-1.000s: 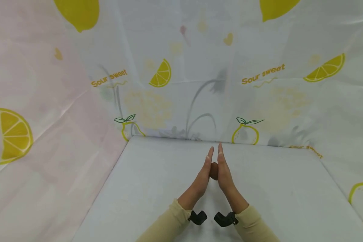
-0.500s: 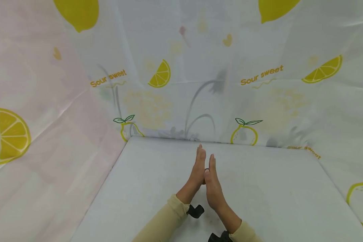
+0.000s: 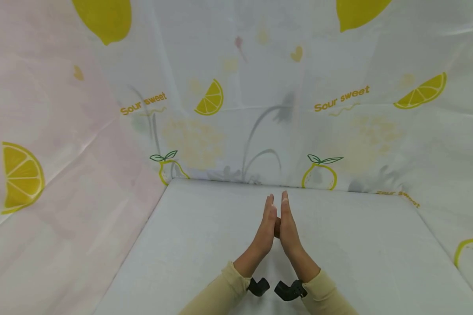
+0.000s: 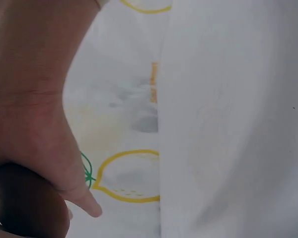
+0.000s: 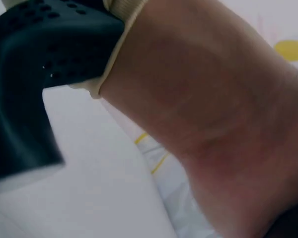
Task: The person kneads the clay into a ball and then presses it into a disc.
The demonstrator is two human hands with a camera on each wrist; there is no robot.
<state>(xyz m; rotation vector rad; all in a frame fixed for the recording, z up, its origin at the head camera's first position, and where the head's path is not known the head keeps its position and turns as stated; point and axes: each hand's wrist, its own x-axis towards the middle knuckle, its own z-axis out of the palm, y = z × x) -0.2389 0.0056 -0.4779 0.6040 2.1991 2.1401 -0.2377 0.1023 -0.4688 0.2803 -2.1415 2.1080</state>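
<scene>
pressing brown ball [image 3: 277, 227] | left hand [image 3: 265, 229], right hand [image 3: 288, 229], straight fingers | table [image 3: 205, 236] open around

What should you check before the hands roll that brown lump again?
1. Brown lump sits between both palms: ok.
2. Left hand fingers straight, pressing the lump: ok.
3. Right hand fingers straight, pressing from the other side: ok.
4. Lump is round and smooth: cannot tell, the palms hide most of it.
5. White table under the hands has room to move: ok.
6. Lump sticking to the skin: cannot tell.
</scene>
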